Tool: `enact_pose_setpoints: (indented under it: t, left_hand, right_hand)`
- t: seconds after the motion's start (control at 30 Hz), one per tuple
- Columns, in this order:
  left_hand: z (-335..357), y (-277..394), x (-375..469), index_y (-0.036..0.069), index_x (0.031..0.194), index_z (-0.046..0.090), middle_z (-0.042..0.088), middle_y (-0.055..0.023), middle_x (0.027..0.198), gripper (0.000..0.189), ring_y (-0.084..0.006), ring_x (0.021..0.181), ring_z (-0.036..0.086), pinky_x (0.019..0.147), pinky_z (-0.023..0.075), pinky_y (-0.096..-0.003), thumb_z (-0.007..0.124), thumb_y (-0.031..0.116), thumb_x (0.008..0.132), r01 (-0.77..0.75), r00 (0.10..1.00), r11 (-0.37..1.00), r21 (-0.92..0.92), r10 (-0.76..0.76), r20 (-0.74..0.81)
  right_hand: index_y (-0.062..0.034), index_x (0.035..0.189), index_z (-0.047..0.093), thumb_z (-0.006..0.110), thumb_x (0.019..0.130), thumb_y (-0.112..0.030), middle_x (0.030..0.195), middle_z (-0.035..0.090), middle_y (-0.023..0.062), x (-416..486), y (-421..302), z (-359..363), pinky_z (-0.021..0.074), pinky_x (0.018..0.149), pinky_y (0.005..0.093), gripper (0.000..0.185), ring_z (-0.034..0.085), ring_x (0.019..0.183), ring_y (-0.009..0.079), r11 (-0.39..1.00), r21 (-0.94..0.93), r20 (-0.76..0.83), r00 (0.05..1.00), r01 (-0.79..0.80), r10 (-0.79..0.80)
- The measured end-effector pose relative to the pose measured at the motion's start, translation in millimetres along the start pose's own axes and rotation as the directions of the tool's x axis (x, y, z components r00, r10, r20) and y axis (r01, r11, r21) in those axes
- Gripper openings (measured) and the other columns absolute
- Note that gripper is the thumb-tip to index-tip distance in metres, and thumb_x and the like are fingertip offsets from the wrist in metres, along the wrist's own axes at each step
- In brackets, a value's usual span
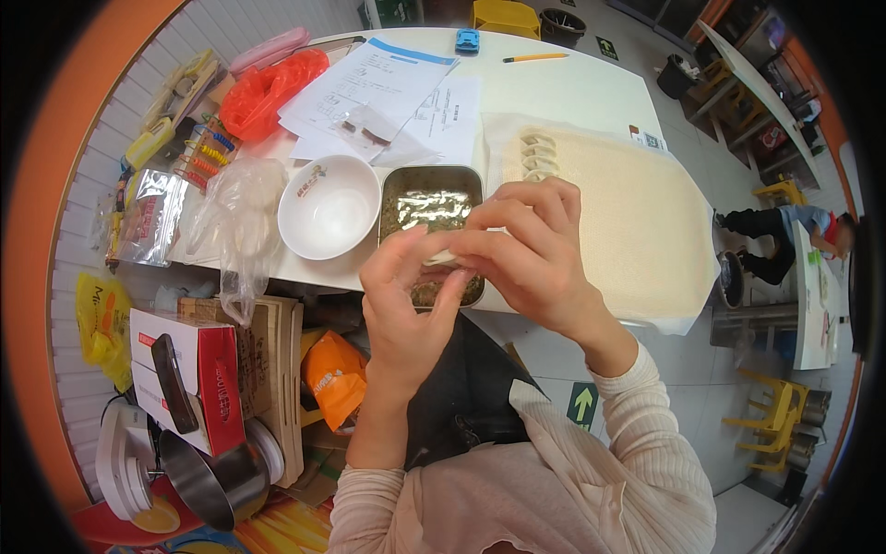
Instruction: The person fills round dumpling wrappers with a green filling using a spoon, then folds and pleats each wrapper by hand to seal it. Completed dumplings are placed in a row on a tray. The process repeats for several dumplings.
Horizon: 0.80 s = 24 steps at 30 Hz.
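My left hand (408,305) and my right hand (536,260) meet over a metal container of minced filling (429,197). Between their fingertips they pinch a pale dumpling (441,258), mostly hidden by the fingers. Just left of the container stands a white bowl (332,215) with nothing in it. To the right lies a tray covered with a cream mesh cloth (623,228). Several folded dumplings (540,152) sit in a column along its left side. Left of the bowl, a clear plastic bag (242,201) holds round pale wrappers.
Printed papers (374,83), a red plastic bag (270,97), a blue toy car (467,40) and a pencil (536,58) lie across the table's far part. Below left are a red-and-white box (225,388) and a steel pot (221,478). A person (782,235) is at another table, far right.
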<state>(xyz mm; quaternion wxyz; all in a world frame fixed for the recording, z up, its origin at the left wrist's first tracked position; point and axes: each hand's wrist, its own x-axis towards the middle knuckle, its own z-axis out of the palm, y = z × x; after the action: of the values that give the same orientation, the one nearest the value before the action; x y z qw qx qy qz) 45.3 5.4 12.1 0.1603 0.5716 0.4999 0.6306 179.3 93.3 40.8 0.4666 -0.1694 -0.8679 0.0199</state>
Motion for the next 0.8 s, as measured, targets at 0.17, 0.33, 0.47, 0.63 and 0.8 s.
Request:
enact_pose_setpoints:
  t: [0.17,0.33,0.47,0.63,0.8]
  left_hand:
    - [0.3,2.3,1.5,0.002,0.13,0.035,0.063,-0.0188,0.111,0.063,-0.02,0.095,0.067,0.079,0.0558,-0.0275,0.068,-0.014,0.079,0.041,0.999,0.991,-0.124,-0.038,0.034]
    - [-1.5,3.4,2.3,-0.002,0.126,0.047,0.064,-0.0169,0.112,0.049,-0.0183,0.093,0.068,0.074,0.0578,-0.0266,0.068,-0.011,0.082,0.166,0.986,0.96,-0.224,-0.16,0.046]
    - [-1.5,3.3,1.5,-0.003,0.125,0.049,0.065,-0.0154,0.112,0.046,-0.0173,0.091,0.068,0.074,0.0577,-0.0263,0.067,-0.011,0.083,0.17,0.985,0.968,-0.185,-0.168,0.023]
    - [0.2,5.1,0.0,-0.003,0.119,0.054,0.066,-0.013,0.108,0.04,-0.0151,0.091,0.068,0.074,0.0573,-0.0254,0.066,-0.011,0.082,0.155,0.988,0.98,-0.124,-0.155,0.012]
    - [-1.6,6.3,-3.6,-0.005,0.116,0.054,0.064,-0.0125,0.105,0.036,-0.0166,0.091,0.067,0.079,0.0565,-0.0268,0.067,-0.011,0.083,0.216,0.976,0.96,-0.181,-0.215,0.023]
  right_hand:
    - [-0.0148,0.092,0.068,0.074,0.071,-0.016,0.094,0.063,-0.0034,-1.5,-1.5,-1.8,0.0307,0.084,0.0382,0.022,0.057,0.094,0.0184,0.999,-0.044,0.01,1.0,0.009,-0.009]
    - [-0.0147,0.091,0.067,0.076,0.069,-0.017,0.093,0.063,-0.0036,-0.5,-2.3,-2.3,0.0294,0.084,0.0384,0.024,0.057,0.092,0.0184,1.0,0.019,-0.047,0.999,-0.013,0.014]
    - [-0.0147,0.09,0.066,0.077,0.068,-0.016,0.092,0.064,-0.0039,-1.3,-2.3,-2.2,0.029,0.084,0.0384,0.025,0.057,0.091,0.0179,0.999,0.043,-0.045,0.999,-0.021,0.023]
    - [-0.0143,0.092,0.067,0.076,0.069,-0.022,0.092,0.064,-0.0037,-2.4,-1.3,3.0,0.0291,0.084,0.038,0.025,0.057,0.091,0.0175,1.0,-0.013,-0.058,0.998,0.025,-0.026]
    - [-0.0137,0.093,0.068,0.076,0.069,-0.022,0.092,0.065,-0.0033,-3.2,-3.6,2.2,0.0293,0.083,0.0376,0.027,0.057,0.09,0.0179,1.0,0.005,-0.102,0.995,-0.001,0.002]
